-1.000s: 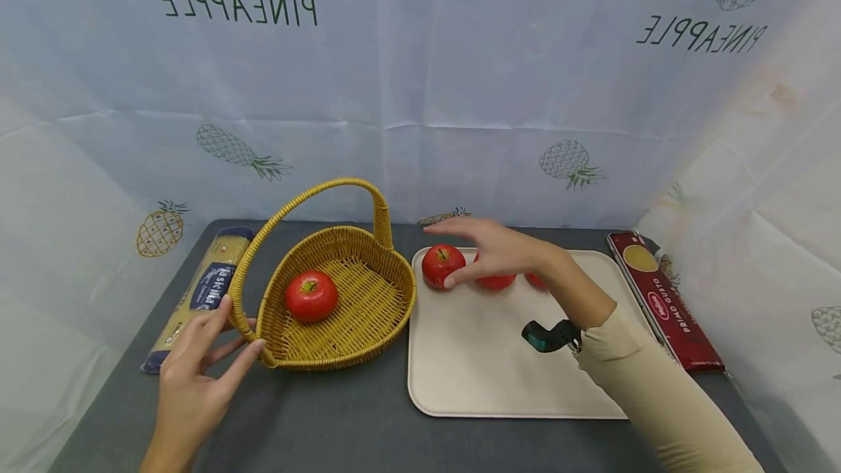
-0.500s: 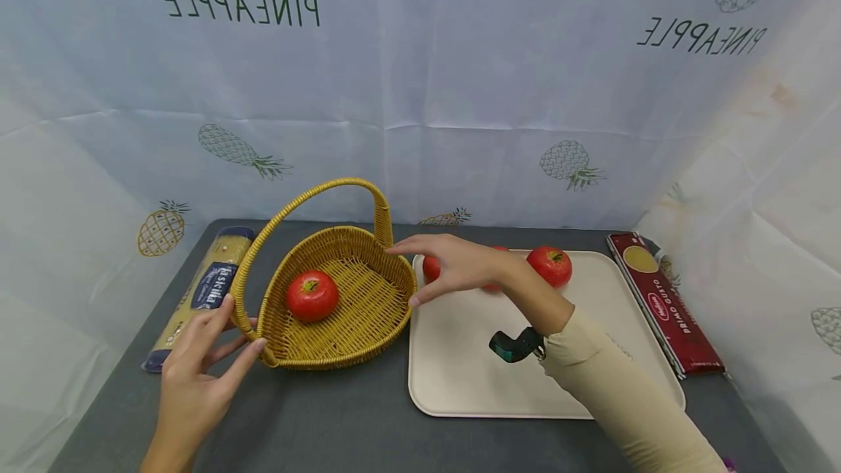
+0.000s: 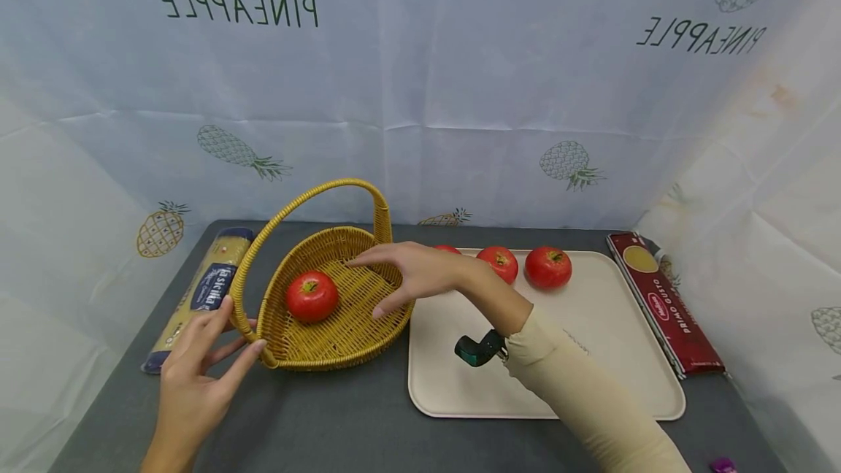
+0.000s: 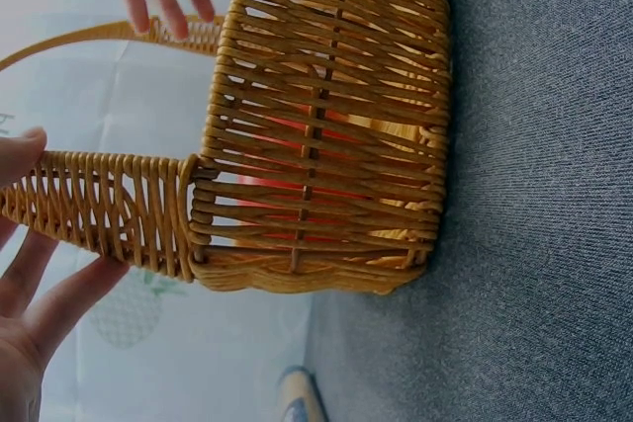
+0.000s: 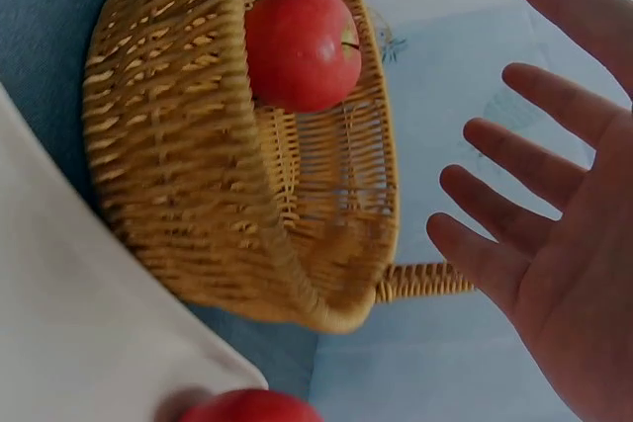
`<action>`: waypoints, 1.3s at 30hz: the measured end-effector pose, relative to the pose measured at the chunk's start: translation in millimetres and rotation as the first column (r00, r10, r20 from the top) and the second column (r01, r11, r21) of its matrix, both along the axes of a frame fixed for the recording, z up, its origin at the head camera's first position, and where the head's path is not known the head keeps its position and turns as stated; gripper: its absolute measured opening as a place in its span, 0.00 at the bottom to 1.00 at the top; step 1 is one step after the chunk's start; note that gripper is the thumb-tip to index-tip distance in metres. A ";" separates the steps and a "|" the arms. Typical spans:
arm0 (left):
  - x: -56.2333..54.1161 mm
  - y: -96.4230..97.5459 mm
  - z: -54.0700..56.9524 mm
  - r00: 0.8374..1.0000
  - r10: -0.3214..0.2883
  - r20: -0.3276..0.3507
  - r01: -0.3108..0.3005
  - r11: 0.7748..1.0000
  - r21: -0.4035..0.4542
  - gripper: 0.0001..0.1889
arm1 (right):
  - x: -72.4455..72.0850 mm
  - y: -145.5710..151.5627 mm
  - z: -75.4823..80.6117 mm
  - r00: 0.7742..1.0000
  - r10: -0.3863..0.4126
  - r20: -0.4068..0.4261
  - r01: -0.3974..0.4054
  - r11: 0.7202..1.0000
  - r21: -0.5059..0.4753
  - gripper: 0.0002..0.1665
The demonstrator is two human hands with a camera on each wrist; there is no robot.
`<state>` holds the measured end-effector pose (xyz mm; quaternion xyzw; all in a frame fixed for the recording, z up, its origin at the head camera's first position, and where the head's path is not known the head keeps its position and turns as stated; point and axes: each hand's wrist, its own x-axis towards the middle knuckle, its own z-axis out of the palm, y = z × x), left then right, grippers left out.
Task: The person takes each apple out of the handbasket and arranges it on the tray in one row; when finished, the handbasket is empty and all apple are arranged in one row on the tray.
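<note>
A yellow wicker basket with a tall arched handle stands on the left half of the table. One red apple lies inside it. My left hand holds the foot of the handle between thumb and fingers. Over the basket's right side hovers my right hand, fingers spread and nothing in its grasp. On the beige tray to the right, red apples sit along the back: one apple, a second apple, and a third apple mostly behind my right hand.
A yellow pasta pack lies left of the basket, partly behind my left hand. Right of the tray is a red pasta pack. A small purple object shows at the lower right. A pineapple-print curtain closes off the back.
My right hand has moved left from above the tray's apples to over the basket, uncovering apples on the tray. The left hand and basket have stayed put.
</note>
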<state>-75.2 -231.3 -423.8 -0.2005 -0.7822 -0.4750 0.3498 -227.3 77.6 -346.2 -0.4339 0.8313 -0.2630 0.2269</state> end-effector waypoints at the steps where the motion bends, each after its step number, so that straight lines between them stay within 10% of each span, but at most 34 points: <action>1: 0.2 -0.1 -0.2 1.000 0.001 0.002 -0.001 1.000 -0.003 0.39 | 0.0 -2.5 0.2 1.000 0.000 0.009 0.000 1.000 -0.003 0.49; 39: 3.9 0.1 2.4 0.999 0.005 0.042 -0.004 1.000 -0.019 0.37 | -39.5 -86.9 -4.1 0.997 0.076 0.001 -0.076 0.995 0.057 0.49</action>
